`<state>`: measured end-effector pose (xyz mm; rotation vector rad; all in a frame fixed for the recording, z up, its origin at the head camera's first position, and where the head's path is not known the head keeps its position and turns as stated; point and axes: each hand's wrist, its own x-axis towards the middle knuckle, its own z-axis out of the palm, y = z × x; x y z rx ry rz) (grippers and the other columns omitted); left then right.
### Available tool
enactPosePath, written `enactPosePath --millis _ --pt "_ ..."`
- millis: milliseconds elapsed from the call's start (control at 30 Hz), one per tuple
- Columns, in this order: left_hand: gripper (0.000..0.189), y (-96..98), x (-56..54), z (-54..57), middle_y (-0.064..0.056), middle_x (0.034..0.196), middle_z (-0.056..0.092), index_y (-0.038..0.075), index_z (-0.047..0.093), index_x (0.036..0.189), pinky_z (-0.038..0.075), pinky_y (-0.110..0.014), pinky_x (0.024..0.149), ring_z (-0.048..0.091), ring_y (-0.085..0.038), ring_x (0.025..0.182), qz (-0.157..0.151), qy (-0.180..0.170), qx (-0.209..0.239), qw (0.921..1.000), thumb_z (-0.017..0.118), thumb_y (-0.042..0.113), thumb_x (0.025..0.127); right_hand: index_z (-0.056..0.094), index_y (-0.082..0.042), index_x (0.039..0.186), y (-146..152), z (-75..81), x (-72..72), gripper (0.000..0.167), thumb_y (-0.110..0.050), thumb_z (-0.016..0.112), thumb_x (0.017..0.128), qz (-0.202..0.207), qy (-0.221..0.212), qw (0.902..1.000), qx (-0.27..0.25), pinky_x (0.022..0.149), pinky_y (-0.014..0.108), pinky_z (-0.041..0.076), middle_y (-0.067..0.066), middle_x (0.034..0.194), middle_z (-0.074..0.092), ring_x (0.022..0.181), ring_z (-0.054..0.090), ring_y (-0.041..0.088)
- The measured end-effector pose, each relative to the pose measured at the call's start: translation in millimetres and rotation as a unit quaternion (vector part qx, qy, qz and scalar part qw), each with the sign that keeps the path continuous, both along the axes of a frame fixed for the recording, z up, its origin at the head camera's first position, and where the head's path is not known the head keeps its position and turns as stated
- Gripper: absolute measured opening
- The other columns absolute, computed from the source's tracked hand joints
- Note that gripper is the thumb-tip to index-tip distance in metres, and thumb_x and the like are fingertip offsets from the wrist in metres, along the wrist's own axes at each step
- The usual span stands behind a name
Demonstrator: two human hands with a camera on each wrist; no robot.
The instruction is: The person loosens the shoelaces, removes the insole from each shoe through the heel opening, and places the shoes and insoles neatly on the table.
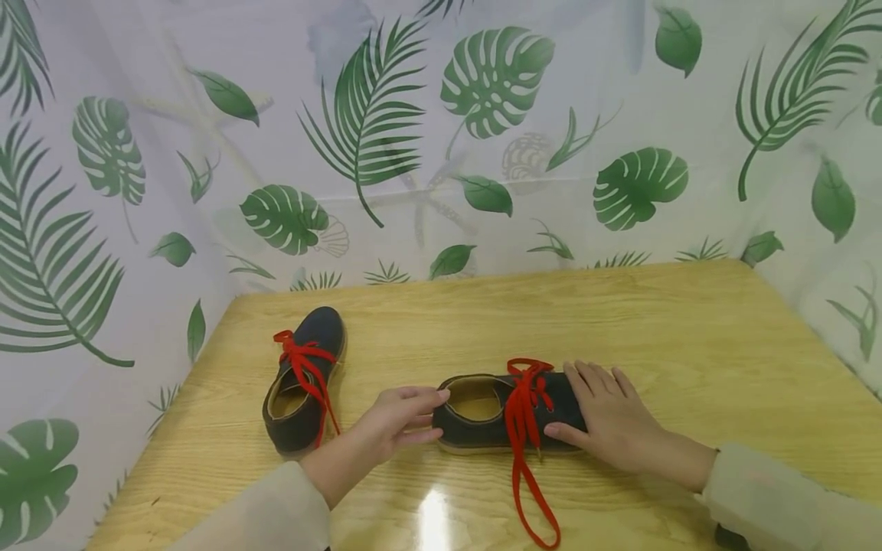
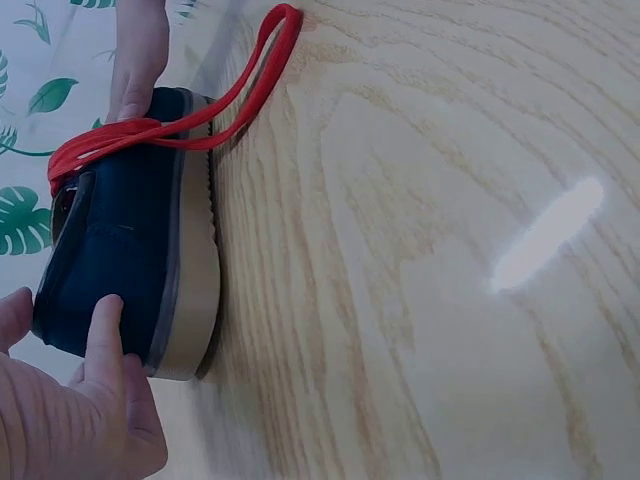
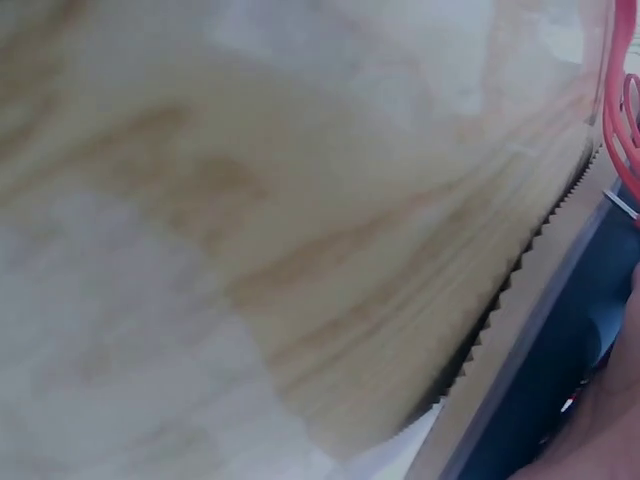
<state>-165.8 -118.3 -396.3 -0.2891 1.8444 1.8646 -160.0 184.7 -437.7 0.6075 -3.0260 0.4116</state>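
Hands apart, at opposite ends of one shoe. Left hand (image 1: 408,417) holds the heel, fingertips either side; right hand (image 1: 609,421) clasps the toe, thumb on the near side. That dark blue shoe (image 1: 475,436) sits upright on the counter (image 1: 620,321), toe right, opening up. Red laces (image 1: 525,413) bunched over the tongue, one long loop trailing nearside onto the counter. Second shoe (image 1: 296,430) stands left, toe away, red-laced too. Leaf-print sheet (image 1: 413,252) behind.
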Motion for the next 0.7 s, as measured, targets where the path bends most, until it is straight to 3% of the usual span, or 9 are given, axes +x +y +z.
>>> enactPosePath --millis 133,367,500,700 --pt "0.058 -0.6 -0.1 -2.9 -0.026 0.137 0.044 -0.007 0.044 0.134 0.057 -0.033 0.086 0.042 -0.043 0.127 0.000 0.001 0.000 1.0000 0.067 0.021 0.089 0.034 0.006 0.142 -1 5.6 -1.8 0.093 -0.064 0.054 0.084 0.007 -0.008 0.9998 -0.018 0.105 0.070 0.021 0.030 0.142 0.036 0.130 0.032 0.048" --pt "0.057 -0.1 0.2 -1.1 -0.025 0.136 0.044 -0.006 0.043 0.135 0.057 -0.033 0.086 0.038 -0.045 0.129 0.001 0.002 -0.002 1.0000 0.067 0.021 0.089 0.043 0.006 0.136 2 17.1 -6.0 0.086 -0.058 0.063 0.082 0.034 -0.023 0.9981 -0.047 0.099 0.070 0.031 0.032 0.137 0.042 0.124 0.039 0.051" --pt "0.057 -0.8 -0.5 -1.9 -0.025 0.135 0.046 -0.005 0.044 0.135 0.057 -0.032 0.086 0.040 -0.044 0.128 0.000 0.000 -0.004 1.0000 0.067 0.021 0.089 0.053 0.001 0.131 3 25.3 -3.6 0.071 -0.049 0.066 0.083 0.042 -0.021 0.9960 -0.076 0.094 0.062 0.043 0.028 0.132 0.049 0.118 0.047 0.049" --pt "0.057 -0.9 -0.3 -1.9 -0.024 0.134 0.046 -0.005 0.045 0.134 0.057 -0.033 0.086 0.042 -0.042 0.127 0.001 -0.005 -0.004 1.0000 0.067 0.021 0.089 0.067 -0.002 0.115 0 36.2 2.3 0.043 -0.028 0.074 0.081 0.041 0.027 0.9862 -0.158 0.082 0.049 0.055 0.018 0.112 0.066 0.102 0.063 0.036"
